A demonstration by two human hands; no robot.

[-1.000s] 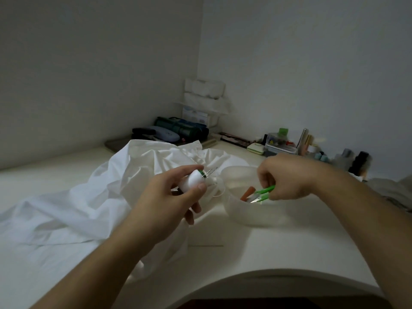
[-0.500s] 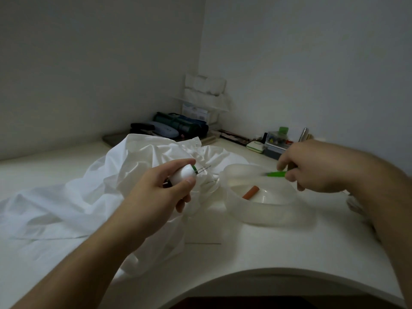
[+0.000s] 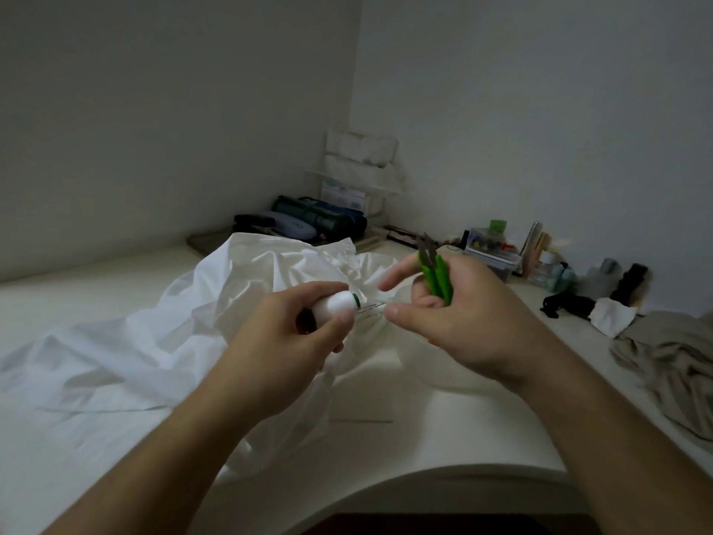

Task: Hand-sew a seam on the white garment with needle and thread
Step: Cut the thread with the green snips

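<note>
The white garment (image 3: 127,353) lies crumpled across the left and middle of the white table (image 3: 443,434). My left hand (image 3: 281,341) grips a white thread spool (image 3: 333,305) with a green rim; thin needles or thread ends stick out of its right end. My right hand (image 3: 459,322) is just right of the spool and holds green thread snips (image 3: 436,274) in its palm, blades pointing up and away. Its thumb and forefinger are spread near the spool's tip. A white bowl (image 3: 432,376) sits mostly hidden under my right hand.
A beige cloth (image 3: 671,364) lies at the right edge. Small bottles, a clear box (image 3: 490,251) and black items line the back right wall. Dark pouches (image 3: 320,220) and stacked white boxes fill the far corner. The table's curved front edge is near me.
My right hand lifted the green snips out of the bowl, swung right, then came back left to the spool. My left hand kept holding the spool in about the same place.
</note>
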